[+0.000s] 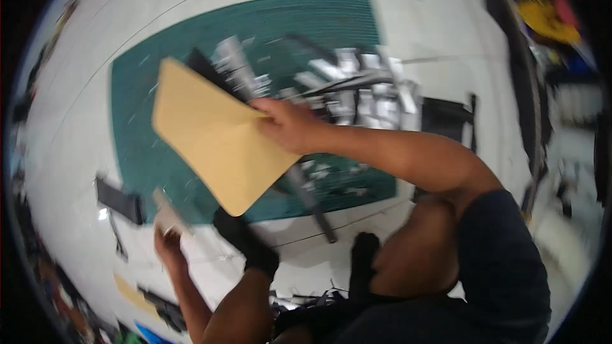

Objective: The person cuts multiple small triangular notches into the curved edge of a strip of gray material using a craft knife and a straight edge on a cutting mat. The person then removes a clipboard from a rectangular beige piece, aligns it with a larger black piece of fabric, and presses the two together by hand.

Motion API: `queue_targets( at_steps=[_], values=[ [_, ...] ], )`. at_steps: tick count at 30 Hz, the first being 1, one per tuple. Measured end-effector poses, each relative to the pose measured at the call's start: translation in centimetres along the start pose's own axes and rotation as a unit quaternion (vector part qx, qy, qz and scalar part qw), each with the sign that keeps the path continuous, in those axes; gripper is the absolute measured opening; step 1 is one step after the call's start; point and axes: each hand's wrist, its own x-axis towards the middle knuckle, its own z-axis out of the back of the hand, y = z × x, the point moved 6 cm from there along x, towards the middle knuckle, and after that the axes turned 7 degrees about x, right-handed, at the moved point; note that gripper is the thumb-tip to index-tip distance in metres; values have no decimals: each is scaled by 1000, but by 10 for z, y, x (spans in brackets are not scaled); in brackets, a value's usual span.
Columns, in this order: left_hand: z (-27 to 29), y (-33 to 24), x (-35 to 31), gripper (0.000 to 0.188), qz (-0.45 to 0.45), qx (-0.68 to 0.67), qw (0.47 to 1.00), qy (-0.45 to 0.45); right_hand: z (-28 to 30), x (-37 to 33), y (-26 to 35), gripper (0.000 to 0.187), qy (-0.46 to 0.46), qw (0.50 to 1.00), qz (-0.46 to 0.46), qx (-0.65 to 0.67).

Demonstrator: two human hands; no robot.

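Note:
My right hand (287,126) grips a tan, stiff-looking sheet (210,134) by its right edge, with the thumb on top. The sheet is tilted over the green mat (143,102) and bends near my fingers. At the lower left, my left hand (167,242) is closed on a pale, flat piece (169,213) beside the mat's near edge. Motion blur hides the detail of that piece. Behind the sheet, a dark strip (207,67) and grey strips (234,60) partly show.
Grey and white offcuts (370,92) lie heaped on the mat's right side. A long dark bar (312,204) crosses its near edge. A black flat object (119,200) lies to the left on the pale floor (433,25). My feet (245,239) are close to the mat.

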Motion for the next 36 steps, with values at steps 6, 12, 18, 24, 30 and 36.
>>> queue_targets(
  at_steps=[6,12,18,24,30,36],
  values=[
    [28,-3,39,55,-1,106,994,-27,149,-163,7,32,-234,967,19,102],
    [-160,-207,35,45,-251,470,835,137,218,-431,-18,30,-542,830,14,132],
    [-234,-257,113,49,-252,331,855,311,140,-615,-65,33,-698,694,23,175],
    [-365,-257,17,35,-310,466,709,430,23,-717,-168,37,-783,576,-5,236],
    [-428,-221,-64,29,-326,410,635,568,-6,-724,-270,38,-733,586,-62,341],
    [-413,-155,-104,15,-208,429,639,604,7,-745,-280,43,-680,659,-200,251]
  ],
)
